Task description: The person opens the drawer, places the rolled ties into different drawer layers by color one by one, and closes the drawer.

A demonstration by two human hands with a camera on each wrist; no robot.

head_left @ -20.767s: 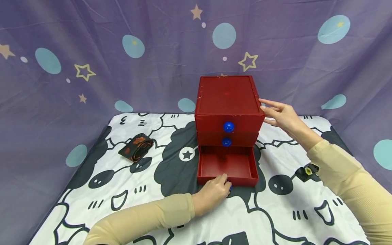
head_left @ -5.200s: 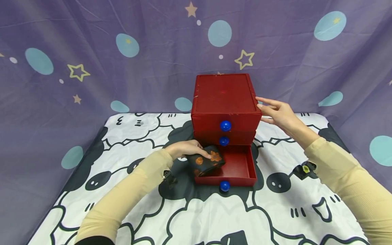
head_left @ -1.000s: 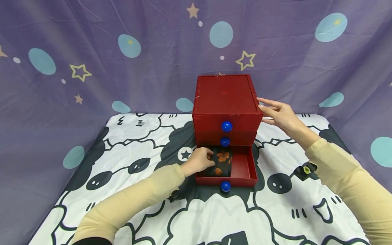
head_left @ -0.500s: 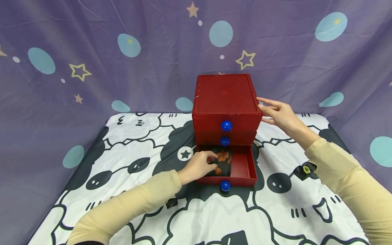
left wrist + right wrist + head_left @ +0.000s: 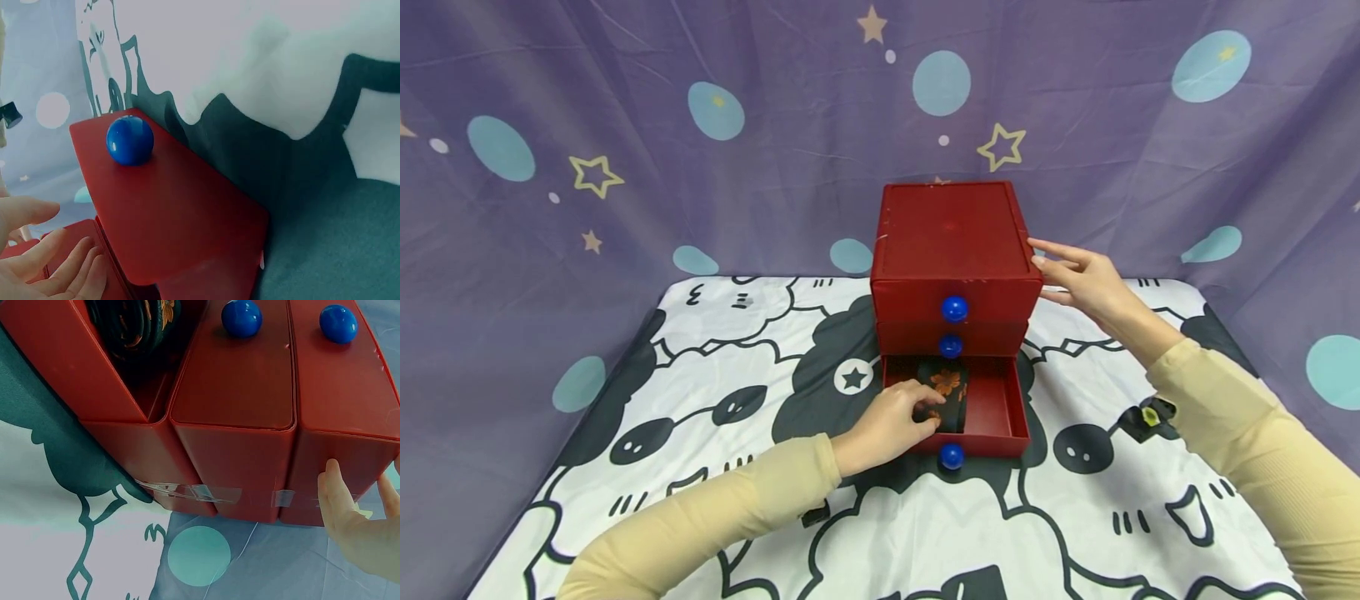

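A red cabinet point(image 5: 955, 233) with several stacked drawers and blue knobs stands on the table. Its bottom drawer point(image 5: 996, 400) is pulled out. Inside, along the drawer's left part, lies a rolled strip of black cloth point(image 5: 953, 408) with orange flowers; the right wrist view shows the coiled end of the roll point(image 5: 134, 328). My left hand point(image 5: 891, 425) hovers over the drawer's front left, its fingers loosely bent and holding nothing. The left wrist view has those fingers point(image 5: 37, 215) spread beside the drawer front. My right hand point(image 5: 1090, 287) rests its fingertips against the cabinet's right side.
The bottom drawer's blue knob point(image 5: 952, 457) sticks out toward me. A black-and-white patterned cloth point(image 5: 1000, 542) covers the table. Behind the cabinet hangs a purple curtain point(image 5: 805, 208). Clear tape point(image 5: 219, 494) runs along the cabinet's side.
The rolled cloth went from the table's left into the open drawer, carried by my left hand. That hand has released it and shifted slightly toward me. My right hand stays at the cabinet.
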